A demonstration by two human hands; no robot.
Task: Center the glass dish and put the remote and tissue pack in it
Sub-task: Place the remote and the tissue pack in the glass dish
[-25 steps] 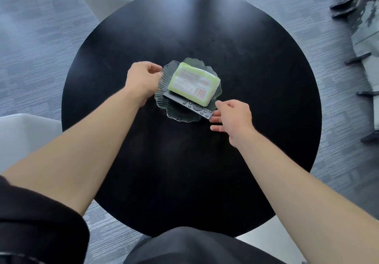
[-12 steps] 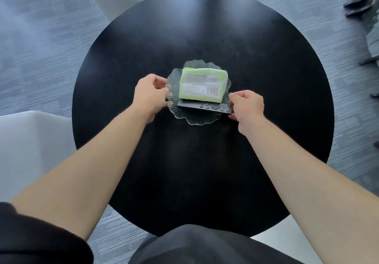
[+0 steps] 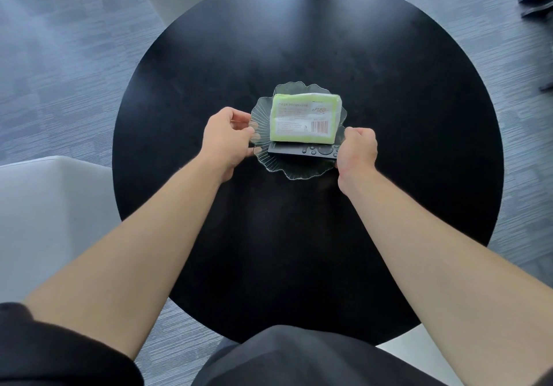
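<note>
Head view: a scalloped glass dish point(image 3: 294, 173) is pinched at its left rim by the left hand point(image 3: 225, 140) and at its right rim by the right hand point(image 3: 357, 149), likely to square it at the middle of the round black table point(image 3: 419, 116). A green tissue pack point(image 3: 303, 117) is laid over a dark remote point(image 3: 302, 150) inside it.

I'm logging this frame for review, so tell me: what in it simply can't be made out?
Head view only:
- Remote: its far part is hidden under the tissue pack.
- Tissue pack print: too small to read.
- Right hand: its fingertips are tucked behind the hand, so contact with the glass dish is unclear.
- Left hand: it covers the dish's left rim.
- Table: its near edge is hidden by the person's lap.
</note>
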